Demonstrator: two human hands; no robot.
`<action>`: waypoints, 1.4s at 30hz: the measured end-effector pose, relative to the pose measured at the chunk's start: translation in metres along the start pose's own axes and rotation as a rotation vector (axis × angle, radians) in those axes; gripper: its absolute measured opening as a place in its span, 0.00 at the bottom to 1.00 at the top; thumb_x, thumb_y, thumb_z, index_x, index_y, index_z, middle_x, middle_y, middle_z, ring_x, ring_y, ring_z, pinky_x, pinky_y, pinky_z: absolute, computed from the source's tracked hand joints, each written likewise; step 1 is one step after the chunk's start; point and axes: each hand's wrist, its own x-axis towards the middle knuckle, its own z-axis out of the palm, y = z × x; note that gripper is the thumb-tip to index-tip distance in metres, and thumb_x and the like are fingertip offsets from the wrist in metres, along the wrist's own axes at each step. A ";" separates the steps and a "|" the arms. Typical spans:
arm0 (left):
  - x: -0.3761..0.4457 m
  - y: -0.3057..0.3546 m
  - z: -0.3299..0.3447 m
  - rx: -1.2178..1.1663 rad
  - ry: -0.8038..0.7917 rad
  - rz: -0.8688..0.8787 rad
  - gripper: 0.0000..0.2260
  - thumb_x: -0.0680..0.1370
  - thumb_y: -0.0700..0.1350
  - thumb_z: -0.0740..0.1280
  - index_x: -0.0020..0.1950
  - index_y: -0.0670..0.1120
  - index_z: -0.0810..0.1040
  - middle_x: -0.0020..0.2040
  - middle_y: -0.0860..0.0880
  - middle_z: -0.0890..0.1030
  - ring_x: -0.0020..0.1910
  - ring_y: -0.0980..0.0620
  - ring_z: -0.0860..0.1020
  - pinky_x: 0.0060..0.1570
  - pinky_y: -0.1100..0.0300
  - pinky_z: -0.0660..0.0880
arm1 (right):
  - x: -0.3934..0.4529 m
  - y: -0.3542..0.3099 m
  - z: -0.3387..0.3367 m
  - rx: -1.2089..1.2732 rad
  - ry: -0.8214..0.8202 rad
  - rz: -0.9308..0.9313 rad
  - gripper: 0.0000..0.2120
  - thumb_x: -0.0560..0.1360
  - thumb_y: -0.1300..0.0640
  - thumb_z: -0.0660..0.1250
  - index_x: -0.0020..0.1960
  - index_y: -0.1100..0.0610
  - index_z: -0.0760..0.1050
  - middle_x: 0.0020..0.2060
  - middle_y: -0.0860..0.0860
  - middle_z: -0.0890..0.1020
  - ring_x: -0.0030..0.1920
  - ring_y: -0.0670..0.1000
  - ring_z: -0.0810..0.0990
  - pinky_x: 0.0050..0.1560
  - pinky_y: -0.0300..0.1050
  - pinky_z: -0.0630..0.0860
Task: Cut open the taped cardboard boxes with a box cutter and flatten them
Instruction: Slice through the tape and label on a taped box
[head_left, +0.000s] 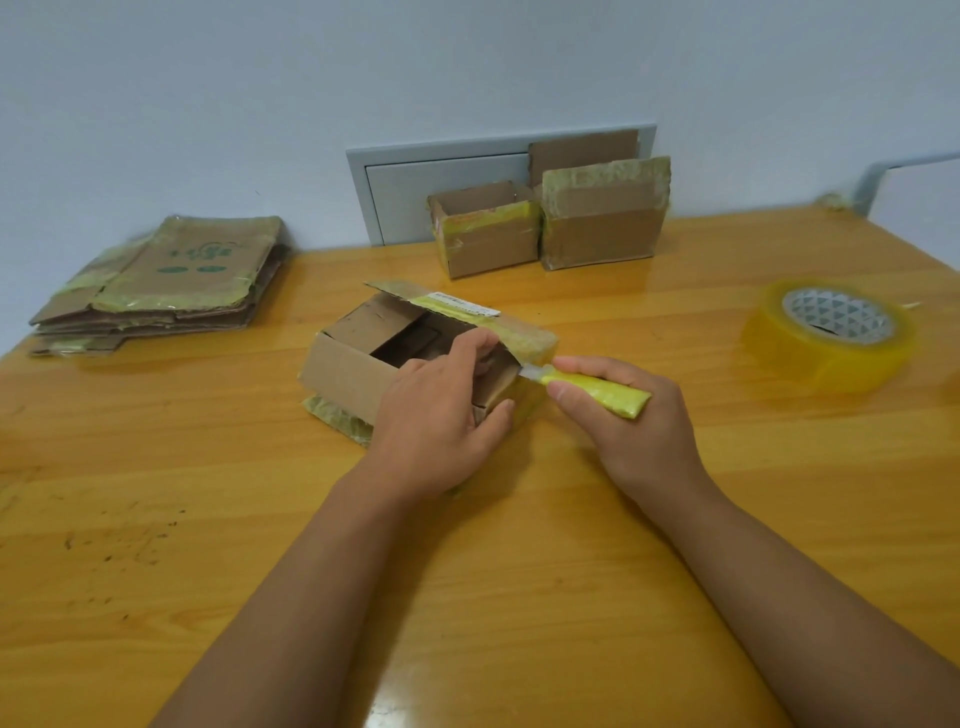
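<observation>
A small cardboard box (348, 371) with yellowish tape sits mid-table, its top flaps partly open. My left hand (441, 415) grips its near right corner, fingers curled over the rim and thumb against the outer side. My right hand (631, 415) holds a yellow box cutter (597, 392), whose blade end (530, 371) meets the box's right edge under the taped flap (519, 332). Two more taped boxes stand at the back: a smaller one (488, 234) with its top open and a larger one (602, 218).
A stack of flattened boxes (166, 280) lies at the back left of the wooden table (467, 571). A roll of clear tape (831, 332) sits at the right. A grey wall panel (415, 182) is behind the boxes.
</observation>
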 end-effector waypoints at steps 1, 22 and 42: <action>0.000 0.000 0.000 -0.005 0.003 0.002 0.26 0.76 0.57 0.66 0.72 0.54 0.63 0.62 0.58 0.79 0.60 0.60 0.76 0.56 0.62 0.63 | 0.001 0.000 -0.002 0.010 0.021 -0.004 0.08 0.73 0.55 0.75 0.50 0.44 0.83 0.46 0.37 0.85 0.48 0.36 0.82 0.44 0.26 0.72; 0.004 -0.001 -0.001 -0.002 -0.102 0.020 0.36 0.75 0.56 0.61 0.79 0.62 0.46 0.75 0.60 0.66 0.57 0.61 0.72 0.56 0.53 0.69 | 0.011 0.002 -0.006 0.138 0.173 0.042 0.07 0.76 0.54 0.71 0.53 0.50 0.82 0.42 0.51 0.87 0.42 0.52 0.87 0.40 0.40 0.81; -0.008 0.000 -0.013 0.060 -0.055 -0.062 0.34 0.72 0.64 0.58 0.76 0.53 0.60 0.65 0.53 0.76 0.62 0.52 0.71 0.64 0.56 0.57 | 0.029 -0.011 0.039 -0.700 -0.137 -0.213 0.20 0.80 0.47 0.64 0.66 0.54 0.62 0.68 0.54 0.74 0.73 0.56 0.66 0.68 0.53 0.66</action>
